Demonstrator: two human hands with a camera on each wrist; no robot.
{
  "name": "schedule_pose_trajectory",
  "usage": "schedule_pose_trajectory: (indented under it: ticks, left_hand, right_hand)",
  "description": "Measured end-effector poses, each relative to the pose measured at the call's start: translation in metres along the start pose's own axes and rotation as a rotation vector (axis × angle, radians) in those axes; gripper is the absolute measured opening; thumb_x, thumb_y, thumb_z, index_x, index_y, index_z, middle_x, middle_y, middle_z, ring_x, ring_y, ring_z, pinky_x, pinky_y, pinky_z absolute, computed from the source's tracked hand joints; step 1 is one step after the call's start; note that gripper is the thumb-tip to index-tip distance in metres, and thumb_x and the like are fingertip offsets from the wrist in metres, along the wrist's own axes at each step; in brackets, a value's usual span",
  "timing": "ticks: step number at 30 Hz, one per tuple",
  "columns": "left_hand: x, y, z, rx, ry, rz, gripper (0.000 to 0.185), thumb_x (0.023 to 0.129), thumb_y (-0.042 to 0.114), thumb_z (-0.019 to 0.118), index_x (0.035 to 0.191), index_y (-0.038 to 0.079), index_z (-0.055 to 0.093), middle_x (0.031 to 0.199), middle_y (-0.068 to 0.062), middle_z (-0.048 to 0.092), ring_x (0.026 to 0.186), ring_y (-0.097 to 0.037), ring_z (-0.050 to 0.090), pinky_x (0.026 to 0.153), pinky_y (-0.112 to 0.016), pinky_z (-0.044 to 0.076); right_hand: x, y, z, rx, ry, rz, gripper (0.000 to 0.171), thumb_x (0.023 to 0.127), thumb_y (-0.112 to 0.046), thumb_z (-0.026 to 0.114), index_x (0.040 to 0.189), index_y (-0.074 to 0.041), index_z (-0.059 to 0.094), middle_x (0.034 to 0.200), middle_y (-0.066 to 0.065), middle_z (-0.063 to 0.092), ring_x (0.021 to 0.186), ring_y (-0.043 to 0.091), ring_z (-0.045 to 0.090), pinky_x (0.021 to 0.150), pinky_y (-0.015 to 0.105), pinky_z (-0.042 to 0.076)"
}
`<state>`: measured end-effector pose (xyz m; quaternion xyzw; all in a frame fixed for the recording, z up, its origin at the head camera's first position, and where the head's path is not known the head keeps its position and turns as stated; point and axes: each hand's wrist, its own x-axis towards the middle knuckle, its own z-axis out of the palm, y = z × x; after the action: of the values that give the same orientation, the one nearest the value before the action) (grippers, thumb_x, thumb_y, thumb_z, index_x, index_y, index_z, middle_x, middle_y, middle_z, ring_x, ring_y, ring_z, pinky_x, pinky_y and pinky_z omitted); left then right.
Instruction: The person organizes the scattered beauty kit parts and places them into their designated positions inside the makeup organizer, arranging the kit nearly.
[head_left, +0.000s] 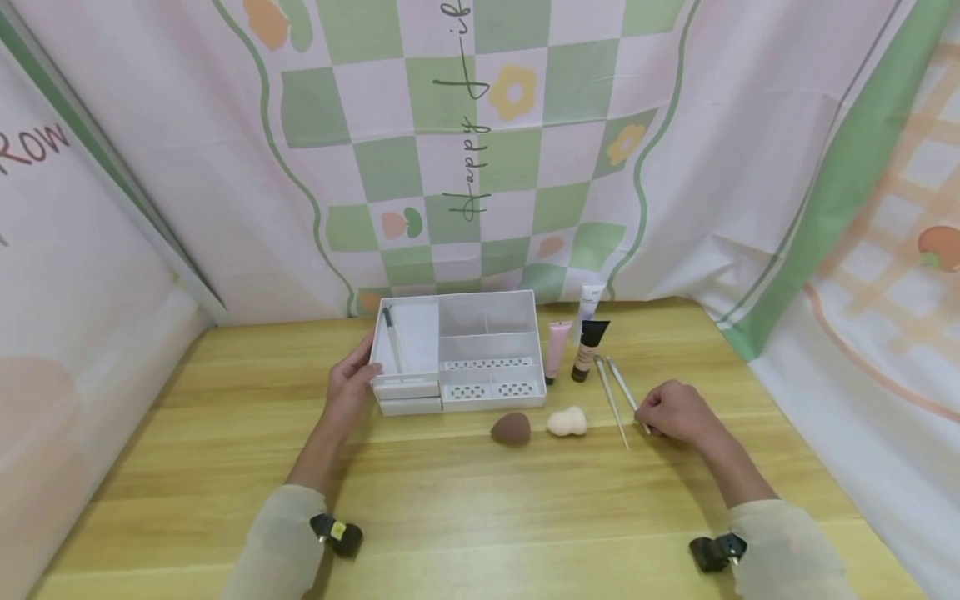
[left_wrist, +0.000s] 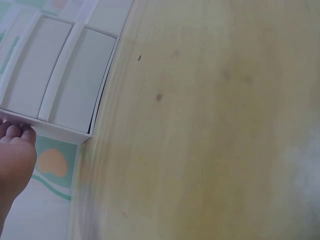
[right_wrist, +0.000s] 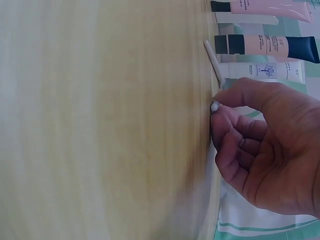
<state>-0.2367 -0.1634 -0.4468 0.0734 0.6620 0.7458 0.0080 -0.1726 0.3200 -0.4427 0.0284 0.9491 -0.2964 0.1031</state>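
My left hand (head_left: 351, 385) grips the left side of a white desk organizer (head_left: 408, 406), thumb over its rim and fingers along the outer wall. In the left wrist view, fingertips curl at the organizer's edge beside two drawer fronts (left_wrist: 80, 80). On the right, my right hand (head_left: 675, 412) pinches the near end of a slim white makeup brush (head_left: 625, 385) between thumb and fingers; its tip (right_wrist: 215, 106) pokes out in the right wrist view. The brush lies low over the table. A second slim brush (head_left: 612, 408) rests just left of it.
Thin dark-tipped brushes (head_left: 393, 340) lie in the organizer's upper left tray. A pink tube (head_left: 557, 352), a black-capped tube (head_left: 588, 352) and a white tube (head_left: 590, 302) stand right of it. In front sit a brown sponge (head_left: 512, 428) and a cream sponge (head_left: 567, 422).
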Motion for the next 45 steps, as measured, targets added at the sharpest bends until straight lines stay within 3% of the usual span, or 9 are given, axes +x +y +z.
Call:
schedule_pose_trajectory:
  ticks: [14, 22, 30, 39, 45]
  left_hand:
    - [0.0009, -0.0017, -0.0002, -0.054, 0.000, 0.014, 0.061, 0.098, -0.005, 0.044, 0.156, -0.005, 0.026, 0.169, -0.016, 0.020, 0.159, -0.030, 0.019, 0.126, -0.030, 0.027]
    - [0.0016, -0.0031, -0.0001, -0.024, 0.008, 0.014, 0.060, 0.098, -0.004, 0.045, 0.156, -0.003, 0.028, 0.169, -0.015, 0.021, 0.159, -0.030, 0.021, 0.126, -0.032, 0.028]
    - [0.0019, -0.0030, -0.0003, -0.031, 0.004, 0.015, 0.060, 0.098, -0.004, 0.045, 0.156, -0.003, 0.028, 0.170, -0.014, 0.021, 0.159, -0.029, 0.020, 0.128, -0.034, 0.025]
    - [0.0025, -0.0033, 0.0001, -0.015, 0.022, 0.013, 0.060, 0.098, -0.004, 0.045, 0.156, -0.003, 0.029, 0.169, -0.015, 0.022, 0.159, -0.029, 0.021, 0.127, -0.034, 0.026]
    - [0.0029, -0.0026, 0.0000, -0.020, 0.023, 0.004, 0.060, 0.098, -0.005, 0.045, 0.156, -0.003, 0.028, 0.169, -0.015, 0.022, 0.159, -0.028, 0.021, 0.128, -0.036, 0.024]
  right_hand:
    - [0.0024, 0.0045, 0.0030, -0.052, 0.037, 0.010, 0.015, 0.083, -0.020, 0.070, 0.074, -0.007, 0.073, 0.056, -0.003, 0.063, 0.058, 0.014, 0.055, 0.053, 0.023, 0.044]
    - [0.0020, 0.0066, 0.0011, -0.011, 0.025, 0.034, 0.016, 0.082, -0.018, 0.070, 0.082, -0.003, 0.074, 0.060, -0.002, 0.066, 0.060, 0.013, 0.058, 0.054, 0.022, 0.046]
    - [0.0018, 0.0070, 0.0004, 0.088, 0.013, 0.070, 0.021, 0.082, -0.014, 0.071, 0.093, 0.003, 0.075, 0.067, 0.000, 0.070, 0.062, 0.009, 0.063, 0.053, 0.020, 0.055]
    - [0.0032, 0.0068, -0.0029, 0.236, -0.029, 0.111, 0.028, 0.087, -0.009, 0.068, 0.106, 0.011, 0.068, 0.080, 0.008, 0.073, 0.068, 0.011, 0.067, 0.061, 0.023, 0.063]
    - [0.0021, 0.0067, -0.0053, 0.366, -0.045, 0.097, 0.037, 0.088, -0.007, 0.065, 0.116, 0.017, 0.061, 0.081, 0.006, 0.071, 0.072, 0.011, 0.067, 0.067, 0.023, 0.064]
